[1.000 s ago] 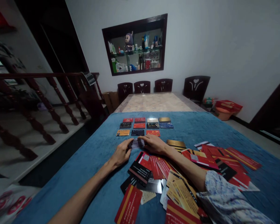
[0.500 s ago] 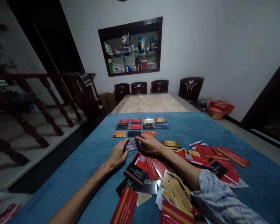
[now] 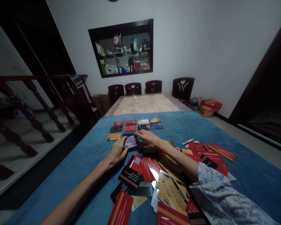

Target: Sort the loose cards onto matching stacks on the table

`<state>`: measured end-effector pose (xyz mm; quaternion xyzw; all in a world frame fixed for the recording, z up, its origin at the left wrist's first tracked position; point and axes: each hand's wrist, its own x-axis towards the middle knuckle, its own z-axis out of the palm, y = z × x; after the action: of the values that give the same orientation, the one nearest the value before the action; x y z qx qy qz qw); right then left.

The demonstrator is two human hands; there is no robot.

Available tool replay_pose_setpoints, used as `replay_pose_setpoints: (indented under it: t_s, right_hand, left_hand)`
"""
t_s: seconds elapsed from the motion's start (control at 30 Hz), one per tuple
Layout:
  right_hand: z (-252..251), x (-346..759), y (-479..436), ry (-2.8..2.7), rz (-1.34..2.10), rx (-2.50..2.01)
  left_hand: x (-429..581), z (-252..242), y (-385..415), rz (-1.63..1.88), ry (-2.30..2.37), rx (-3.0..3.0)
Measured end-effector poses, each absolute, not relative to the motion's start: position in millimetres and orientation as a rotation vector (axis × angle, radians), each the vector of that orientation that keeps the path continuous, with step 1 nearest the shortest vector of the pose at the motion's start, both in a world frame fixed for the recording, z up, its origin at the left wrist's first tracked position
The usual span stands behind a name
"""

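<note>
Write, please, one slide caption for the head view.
Left hand and right hand hold a pale card near rows of cards on blue cloth.

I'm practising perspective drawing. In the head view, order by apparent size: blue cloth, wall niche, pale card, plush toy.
1. Blue cloth
2. Wall niche
3. Pale card and plush toy: too alike to rank; card partly covered.

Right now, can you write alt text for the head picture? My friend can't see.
A person's left hand and right hand hold a pale card between them over a blue cloth. Beyond it are rows of cards; nearer, red, gold and black cards lie scattered.
</note>
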<state>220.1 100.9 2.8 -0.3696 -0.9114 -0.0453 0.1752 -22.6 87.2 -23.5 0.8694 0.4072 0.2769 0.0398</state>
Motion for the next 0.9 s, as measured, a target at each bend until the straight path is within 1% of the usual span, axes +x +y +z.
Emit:
replay_pose_setpoints:
  t_s: [0.17, 0.37, 0.7, 0.9]
  right_hand:
    - [13, 251, 101, -2.566, -0.184, -1.064]
    - [8, 294, 106, -2.479, -0.235, -1.145]
    - [-4, 354, 112, -2.403, -0.022, -1.219]
    - [-21, 373, 126, -2.338, 0.062, -1.321]
  left_hand:
    - [6, -7, 93, 0.811, 1.238, 2.71]
    - [50, 8, 97, 0.775, 1.261, 2.757]
    - [108, 12, 121, 0.545, 1.271, 2.797]
    - [131, 6, 142, 0.418, 1.285, 2.785]
